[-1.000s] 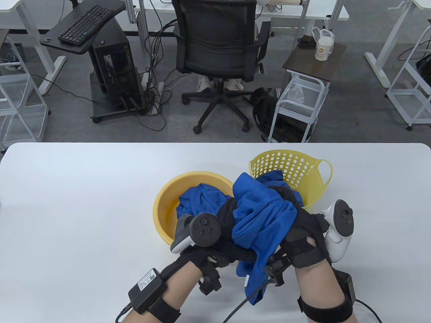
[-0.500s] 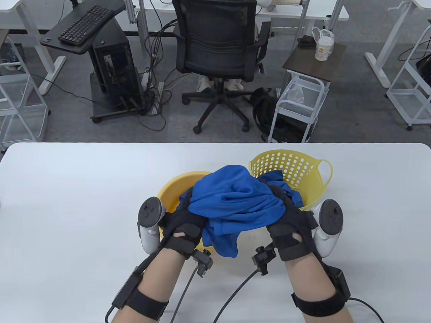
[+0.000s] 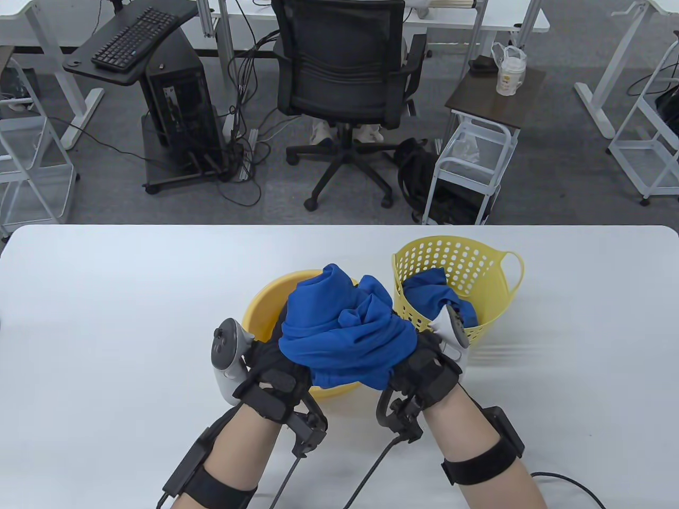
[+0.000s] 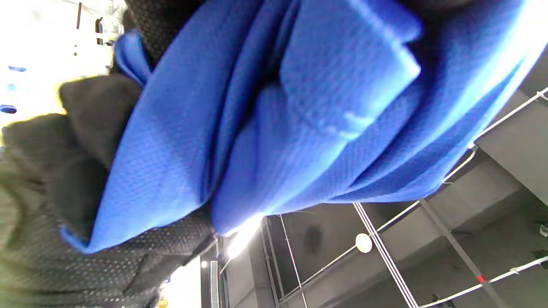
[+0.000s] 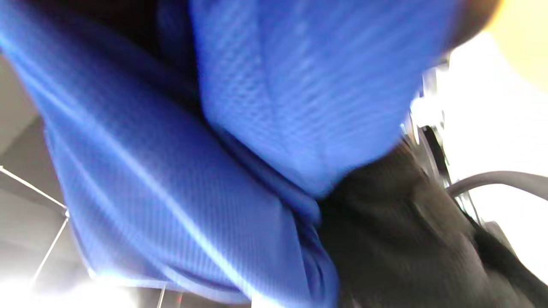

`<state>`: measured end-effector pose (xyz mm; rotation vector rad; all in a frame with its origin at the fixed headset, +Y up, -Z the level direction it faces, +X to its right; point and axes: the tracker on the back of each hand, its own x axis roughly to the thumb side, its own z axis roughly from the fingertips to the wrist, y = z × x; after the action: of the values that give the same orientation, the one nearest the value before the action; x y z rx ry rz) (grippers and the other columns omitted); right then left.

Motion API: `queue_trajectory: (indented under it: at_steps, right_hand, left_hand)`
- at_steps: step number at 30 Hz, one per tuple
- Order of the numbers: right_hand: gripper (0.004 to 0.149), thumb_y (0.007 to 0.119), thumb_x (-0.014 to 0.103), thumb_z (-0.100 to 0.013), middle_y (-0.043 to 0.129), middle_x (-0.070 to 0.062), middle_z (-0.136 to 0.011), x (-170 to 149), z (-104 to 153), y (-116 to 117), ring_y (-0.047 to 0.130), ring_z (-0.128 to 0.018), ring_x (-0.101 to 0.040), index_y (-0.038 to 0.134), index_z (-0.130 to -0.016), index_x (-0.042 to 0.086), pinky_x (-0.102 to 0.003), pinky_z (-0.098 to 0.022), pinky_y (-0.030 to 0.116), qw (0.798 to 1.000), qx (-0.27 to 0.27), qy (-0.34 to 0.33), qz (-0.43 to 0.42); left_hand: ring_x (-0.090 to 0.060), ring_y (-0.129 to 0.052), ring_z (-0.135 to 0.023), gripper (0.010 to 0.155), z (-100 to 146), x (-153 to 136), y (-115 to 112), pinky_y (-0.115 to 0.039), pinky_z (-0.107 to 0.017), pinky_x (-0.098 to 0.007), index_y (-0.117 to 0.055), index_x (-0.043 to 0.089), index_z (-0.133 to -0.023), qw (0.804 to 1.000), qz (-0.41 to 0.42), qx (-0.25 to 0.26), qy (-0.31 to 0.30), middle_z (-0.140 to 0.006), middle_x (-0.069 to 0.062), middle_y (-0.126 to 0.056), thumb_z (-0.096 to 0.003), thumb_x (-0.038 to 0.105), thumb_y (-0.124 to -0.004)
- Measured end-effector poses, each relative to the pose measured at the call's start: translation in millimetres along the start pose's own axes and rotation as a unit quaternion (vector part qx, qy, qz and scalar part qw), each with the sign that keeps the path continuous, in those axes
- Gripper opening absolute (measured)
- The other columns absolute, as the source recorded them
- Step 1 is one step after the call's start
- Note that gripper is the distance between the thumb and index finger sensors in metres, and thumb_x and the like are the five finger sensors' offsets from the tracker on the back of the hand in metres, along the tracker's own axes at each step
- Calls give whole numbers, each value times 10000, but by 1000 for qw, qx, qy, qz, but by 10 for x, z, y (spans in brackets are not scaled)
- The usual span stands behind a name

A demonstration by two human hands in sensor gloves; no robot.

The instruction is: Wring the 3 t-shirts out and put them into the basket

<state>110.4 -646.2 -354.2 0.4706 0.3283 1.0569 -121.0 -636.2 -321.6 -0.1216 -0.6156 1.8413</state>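
Both hands hold one bunched blue t-shirt (image 3: 347, 331) above the yellow basin (image 3: 260, 313) in the table view. My left hand (image 3: 276, 366) grips its left side and my right hand (image 3: 424, 366) grips its right side, the wrists close together. The blue cloth (image 4: 265, 119) fills the left wrist view, with black gloved fingers (image 4: 81, 111) curled into it. In the right wrist view the same cloth (image 5: 192, 141) covers nearly everything, beside the black glove (image 5: 406, 222). Another blue t-shirt (image 3: 435, 294) lies inside the yellow perforated basket (image 3: 477, 265) at the right.
Basin and basket stand side by side in the middle of the white table (image 3: 106, 328). Cables (image 3: 371, 472) trail from both wrists across the table's near part. Beyond the far edge are a black office chair (image 3: 345, 79) and a small white cart (image 3: 477, 154).
The hands have drawn closer together and turned, bunching the spread blue t-shirt into a tight wad over the basin. The right hand's tracker has swung towards the basket.
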Motion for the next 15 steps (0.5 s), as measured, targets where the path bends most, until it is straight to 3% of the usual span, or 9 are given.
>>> queue_trajectory:
  at_steps: [2,4,6,7,9,11,13,15]
  right_hand:
    - [480,815,243,-622,769,-368,-876,128,38,-75,982,-273,-404,653,-1062,136,-291,-120,885,999,-11,-30,16]
    - [451,830,215,-610,781,-344,-883,229,77,-113,976,-268,-418,695,-1031,127,-299,-119,884,997,-32,-62,14]
    - [443,837,209,-603,781,-341,-890,330,127,-132,969,-270,-429,708,-1020,135,-307,-124,881,994,-51,-91,31]
    - [442,837,209,-603,772,-336,-902,388,151,-145,963,-280,-431,706,-1021,147,-309,-134,878,989,-60,-126,46]
    - [443,833,212,-603,760,-330,-916,510,210,-205,957,-294,-437,699,-1022,160,-317,-145,874,976,-98,-183,70]
    - [444,827,214,-604,737,-323,-940,677,287,-312,942,-324,-451,688,-1024,175,-337,-167,863,956,-127,-247,95]
    - [447,827,212,-610,713,-323,-967,804,340,-340,924,-353,-471,680,-1031,184,-360,-192,850,933,-111,-295,172]
    - [448,820,234,-615,702,-302,-992,875,383,-280,920,-385,-466,669,-1036,209,-359,-220,850,907,-94,-323,254]
  left_hand:
    - [-281,-758,-1055,550,-3,66,7,-746,-708,-522,-556,333,-1074,999,-53,5,-3,-1215,-85,-552,-610,499,-799]
    - [-357,-721,-1045,523,-2,114,37,-725,-713,-530,-592,348,-1063,991,-132,17,-2,-1217,-102,-552,-603,477,-806]
    - [-396,-697,-1054,569,-6,120,81,-713,-706,-567,-584,406,-1085,978,-209,15,20,-1227,-156,-536,-580,533,-812]
    - [-423,-661,-1070,673,-11,110,116,-694,-716,-583,-482,414,-1140,972,-232,-14,40,-1247,-162,-479,-576,577,-811]
    - [-459,-549,-1115,839,-9,79,200,-633,-744,-615,-303,357,-1188,972,-217,-68,57,-1277,-182,-363,-575,633,-805]
    - [-485,-477,-1134,982,16,19,307,-602,-756,-631,-152,343,-1197,981,-164,-86,65,-1297,-163,-295,-559,750,-778]
    - [-495,-583,-1091,1013,27,-28,330,-686,-716,-604,-130,354,-1194,988,-94,-91,83,-1287,-204,-318,-546,785,-780]
    - [-478,-675,-1049,1034,16,-78,282,-766,-682,-543,-81,373,-1186,986,-27,-135,94,-1287,-209,-324,-544,826,-752]
